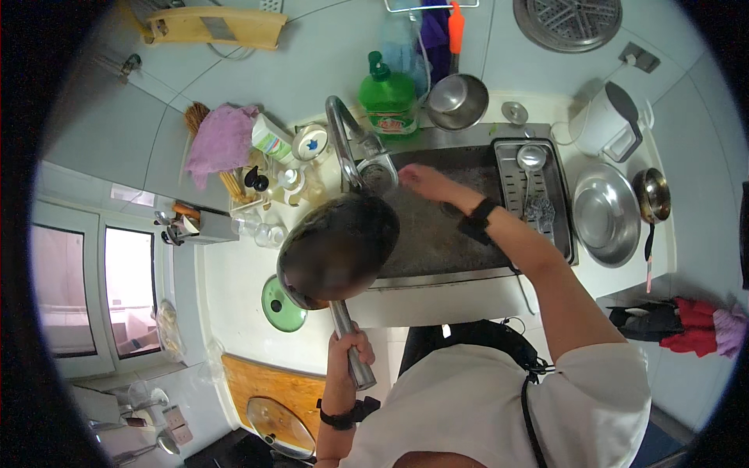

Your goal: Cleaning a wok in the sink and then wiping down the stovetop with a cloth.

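My left hand [351, 350] grips the metal handle of a dark wok [333, 251], tilted over the left end of the sink [433, 234]. My right hand [422, 180] reaches over the sink from the right, beside the strainer basket [377, 177] at the faucet; its fingers are blurred and I see nothing held in them. The curved metal faucet [340, 137] rises just above the wok's upper rim. A green detergent bottle [387, 102] stands behind the sink, next to a small metal pot [457, 102].
A drain tray [570, 234] with a ladle [531, 158] sits in the sink's right end. Beyond it are a steel basin [607, 214], a small pan [652, 196] and a white kettle [608, 123]. A green lid [284, 304] and a wooden board [234, 374] lie at the left.
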A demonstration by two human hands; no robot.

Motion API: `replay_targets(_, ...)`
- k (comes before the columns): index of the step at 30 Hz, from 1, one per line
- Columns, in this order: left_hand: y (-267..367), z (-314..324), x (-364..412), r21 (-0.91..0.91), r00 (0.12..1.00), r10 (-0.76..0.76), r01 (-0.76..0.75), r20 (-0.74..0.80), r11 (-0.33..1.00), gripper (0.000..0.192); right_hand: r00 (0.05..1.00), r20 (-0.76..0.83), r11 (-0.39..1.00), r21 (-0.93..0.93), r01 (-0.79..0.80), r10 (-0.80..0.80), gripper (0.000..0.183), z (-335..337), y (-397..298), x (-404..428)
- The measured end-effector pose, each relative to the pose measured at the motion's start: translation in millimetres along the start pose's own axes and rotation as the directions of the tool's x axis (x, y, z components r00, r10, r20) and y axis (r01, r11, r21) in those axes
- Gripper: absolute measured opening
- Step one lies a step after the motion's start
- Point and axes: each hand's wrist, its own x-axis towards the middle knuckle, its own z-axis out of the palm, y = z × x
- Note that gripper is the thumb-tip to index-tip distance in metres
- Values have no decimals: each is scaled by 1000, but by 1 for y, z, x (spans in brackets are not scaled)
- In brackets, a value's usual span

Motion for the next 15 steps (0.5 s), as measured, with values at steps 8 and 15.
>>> replay_targets(8,-14,-17,-4,15,999,31,-31,-10,999,14,909,-240,810,-566,154,-341,22,10,-16,61)
replay_targets(15,-23,-25,-8,-48,999,-10,8,-41,999,15,921,282,833,-412,369,-269,25,-10,15,114)
